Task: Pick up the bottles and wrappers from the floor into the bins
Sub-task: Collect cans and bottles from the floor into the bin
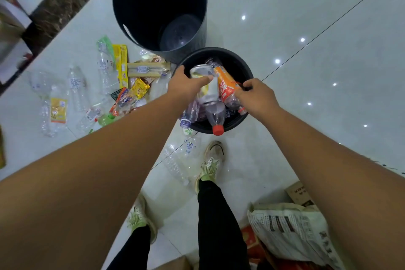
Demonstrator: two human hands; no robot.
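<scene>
Over our bottle-filled small round black bin (238, 59), left hand (186, 87) clasps a clear plastic bottle (207, 92), right hand (257, 94) an orange-labelled plastic bottle (226, 87); crumpled clear bottles (75, 85) and colourful wrappers (139, 90) remain left of it.

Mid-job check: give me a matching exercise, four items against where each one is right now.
1 orange-label bottle
2 red-capped bottle
3 crumpled yellow wrapper
4 tall black bin

A on the floor
B in the right hand
C neck over the small bin's rim
D beyond the small bin

Pairs: 1-B, 2-C, 3-A, 4-D
</scene>
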